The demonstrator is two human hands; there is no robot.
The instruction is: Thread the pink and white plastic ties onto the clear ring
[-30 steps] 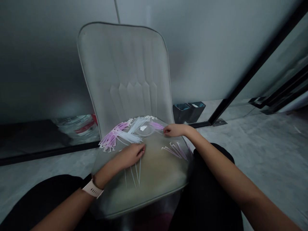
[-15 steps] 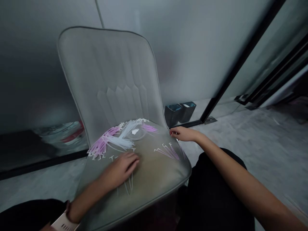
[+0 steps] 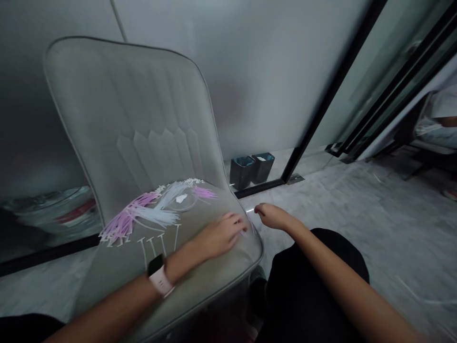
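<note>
My left hand (image 3: 223,234), a watch (image 3: 159,275) on its wrist, reaches across the chair seat (image 3: 200,281) with its fingers bent. Motion blurs the fingertips, which lie over thin purple strips (image 3: 243,233), mostly hidden. Just beyond the seat's right edge, my right hand (image 3: 273,216) has its fingers closed together; a pale sliver shows by the fingertips, too small to name. More purple strips (image 3: 252,224) lie along that edge. Several white strips (image 3: 163,244) with T-shaped ends are spaced out left of my left forearm. Behind them lie bundles of purple strips (image 3: 119,221) and white strips (image 3: 159,216).
The grey chair's backrest (image 3: 132,109) stands against a frosted glass wall (image 3: 257,85). Two dark bins (image 3: 243,172) show by the wall's foot. A white scrap (image 3: 181,198) lies among the bundles. At far right, part of another person (image 3: 444,102) is visible.
My left hand has swept right across the seat, from the spaced white strips to the purple ones. My right hand has come slightly away from the seat edge. The view has turned right.
</note>
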